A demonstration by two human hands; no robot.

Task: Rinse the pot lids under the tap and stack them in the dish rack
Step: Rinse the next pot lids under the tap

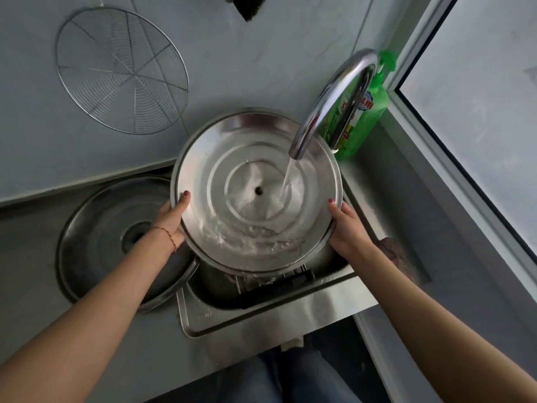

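Note:
A large steel pot lid (250,158) is held inner side up over the sink (261,312), tilted towards me. My left hand (173,216) grips its left rim and my right hand (347,228) grips its right rim, thumbs over the edge. Water runs from the curved tap (331,103) onto the lid right of its centre and pools at the near edge, spilling down. A second steel lid (101,237) lies flat on the counter to the left, partly under my left forearm. A dark rack part (279,286) shows inside the sink below the held lid.
A round wire strainer (122,71) hangs on the tiled wall at the upper left. A green detergent bottle (366,112) stands behind the tap. A window frame (453,158) runs along the right. A brown cloth (395,254) lies right of the sink.

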